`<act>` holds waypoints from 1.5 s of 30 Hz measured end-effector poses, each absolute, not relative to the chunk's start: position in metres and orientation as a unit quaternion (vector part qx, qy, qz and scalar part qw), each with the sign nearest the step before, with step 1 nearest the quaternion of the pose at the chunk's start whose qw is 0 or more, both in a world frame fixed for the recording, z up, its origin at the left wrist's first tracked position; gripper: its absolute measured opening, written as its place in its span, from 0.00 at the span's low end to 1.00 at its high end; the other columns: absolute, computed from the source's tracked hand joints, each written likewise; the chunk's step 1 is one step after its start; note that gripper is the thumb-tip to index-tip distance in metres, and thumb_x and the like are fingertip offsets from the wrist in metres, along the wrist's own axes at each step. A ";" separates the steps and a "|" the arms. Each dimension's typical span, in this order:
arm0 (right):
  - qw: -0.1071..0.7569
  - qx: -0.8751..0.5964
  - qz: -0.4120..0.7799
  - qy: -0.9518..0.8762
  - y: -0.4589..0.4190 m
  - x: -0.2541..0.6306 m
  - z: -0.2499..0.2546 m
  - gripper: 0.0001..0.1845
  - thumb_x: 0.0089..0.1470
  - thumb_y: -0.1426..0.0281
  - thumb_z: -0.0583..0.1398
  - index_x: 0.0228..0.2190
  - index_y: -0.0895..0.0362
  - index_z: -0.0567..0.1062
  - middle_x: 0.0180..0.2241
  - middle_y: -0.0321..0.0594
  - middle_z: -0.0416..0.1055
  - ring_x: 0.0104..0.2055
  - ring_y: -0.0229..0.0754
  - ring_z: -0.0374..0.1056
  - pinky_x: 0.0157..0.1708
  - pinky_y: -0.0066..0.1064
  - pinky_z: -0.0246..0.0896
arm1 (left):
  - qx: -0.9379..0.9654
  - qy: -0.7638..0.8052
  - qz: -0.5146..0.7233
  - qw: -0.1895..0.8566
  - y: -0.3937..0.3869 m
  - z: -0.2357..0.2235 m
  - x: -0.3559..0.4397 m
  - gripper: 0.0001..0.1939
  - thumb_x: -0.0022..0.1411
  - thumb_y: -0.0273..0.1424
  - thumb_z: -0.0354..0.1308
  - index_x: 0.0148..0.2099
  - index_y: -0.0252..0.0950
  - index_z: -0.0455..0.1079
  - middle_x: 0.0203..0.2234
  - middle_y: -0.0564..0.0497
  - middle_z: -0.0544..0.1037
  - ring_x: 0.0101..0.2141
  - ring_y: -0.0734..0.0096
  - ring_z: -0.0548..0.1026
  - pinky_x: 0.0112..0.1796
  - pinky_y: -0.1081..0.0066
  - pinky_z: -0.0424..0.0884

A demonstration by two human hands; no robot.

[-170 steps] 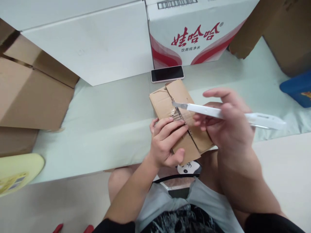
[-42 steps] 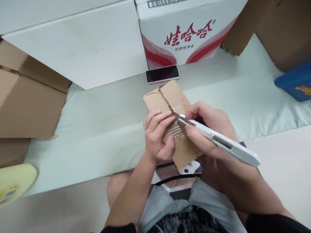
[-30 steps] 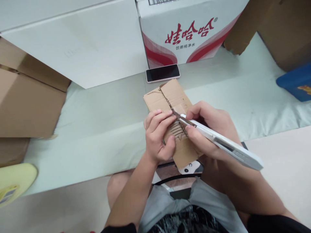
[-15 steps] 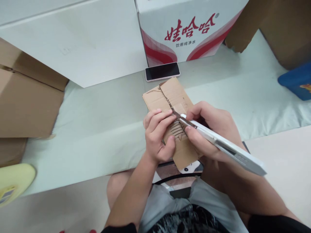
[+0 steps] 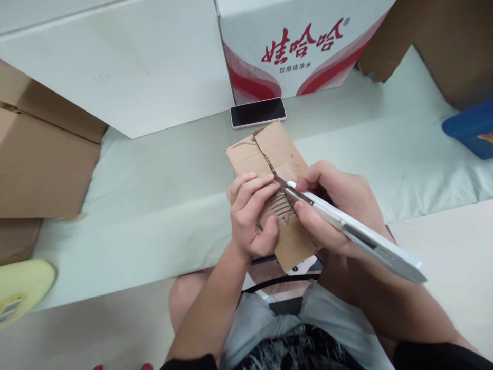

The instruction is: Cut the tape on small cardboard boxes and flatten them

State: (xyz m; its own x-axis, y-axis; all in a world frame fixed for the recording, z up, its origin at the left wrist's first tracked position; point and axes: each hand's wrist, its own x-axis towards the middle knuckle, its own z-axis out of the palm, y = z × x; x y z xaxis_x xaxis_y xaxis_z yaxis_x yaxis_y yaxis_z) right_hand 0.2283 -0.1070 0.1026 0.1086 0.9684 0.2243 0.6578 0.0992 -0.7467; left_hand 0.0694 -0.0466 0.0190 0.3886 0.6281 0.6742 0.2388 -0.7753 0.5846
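My right hand [image 5: 339, 205] is closed around a white utility knife [image 5: 358, 226], its thumb and forefinger near the front of the handle. The extended blade slants to the upper left, its tip at a dark slit in a folded piece of brown cardboard [image 5: 279, 146]. My left hand [image 5: 252, 213] holds the cardboard down, with its fingertips right beside the blade and its thumb on the near side. Torn paper bares a corrugated patch between the two hands. The right hand's other fingers are hidden beneath the knife.
Behind the cardboard lies a phone [image 5: 258, 113] on the pale green tabletop [image 5: 162, 205]. A white and red carton [image 5: 300, 56] and a white box [image 5: 127, 61] stand at the back. Brown boxes [image 5: 42, 159] and a yellow container [image 5: 26, 288] are left, a blue container [image 5: 472, 128] right.
The rear end of the knife has shifted very slightly right and down. Both hands and the cardboard are otherwise almost where they were.
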 end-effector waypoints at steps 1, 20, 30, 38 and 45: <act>0.381 -0.640 0.204 -0.636 -0.107 0.228 0.103 0.05 0.49 0.72 0.57 0.30 0.53 0.65 0.23 0.29 0.68 0.21 0.33 0.59 0.25 0.27 0.56 | 0.808 0.268 0.484 0.203 -0.047 0.019 0.069 0.19 0.64 0.39 0.50 0.52 0.38 0.73 0.48 0.44 0.80 0.54 0.53 0.72 0.58 0.51 0.65; 0.377 -0.637 0.198 -0.642 -0.108 0.229 0.101 0.05 0.49 0.71 0.58 0.30 0.52 0.65 0.23 0.30 0.67 0.21 0.34 0.59 0.24 0.28 0.56 | 0.812 0.260 0.477 0.211 -0.046 0.019 0.068 0.19 0.64 0.39 0.50 0.52 0.38 0.73 0.49 0.43 0.79 0.54 0.52 0.71 0.58 0.51 0.64; 0.456 -0.649 0.233 -0.563 -0.115 0.231 0.099 0.03 0.53 0.68 0.59 0.32 0.52 0.68 0.24 0.31 0.67 0.22 0.35 0.61 0.25 0.31 0.59 | 0.826 0.248 0.468 0.193 -0.041 0.019 0.065 0.20 0.65 0.39 0.49 0.53 0.38 0.73 0.49 0.43 0.79 0.53 0.54 0.72 0.58 0.51 0.65; 0.616 -0.673 0.074 -0.403 -0.106 0.249 0.063 0.20 0.63 0.48 0.52 0.39 0.50 0.69 0.23 0.33 0.70 0.24 0.41 0.71 0.24 0.33 0.63 | 0.832 0.251 0.459 0.184 -0.039 0.022 0.061 0.20 0.64 0.37 0.48 0.52 0.36 0.74 0.50 0.43 0.79 0.54 0.54 0.72 0.59 0.52 0.65; 0.324 -0.799 0.071 -0.501 -0.076 0.293 0.010 0.17 0.55 0.69 0.57 0.47 0.52 0.73 0.42 0.43 0.79 0.40 0.49 0.75 0.40 0.42 0.69 | 0.795 0.281 0.488 0.227 -0.013 0.013 0.034 0.18 0.63 0.34 0.53 0.54 0.41 0.75 0.53 0.47 0.77 0.58 0.56 0.70 0.64 0.54 0.60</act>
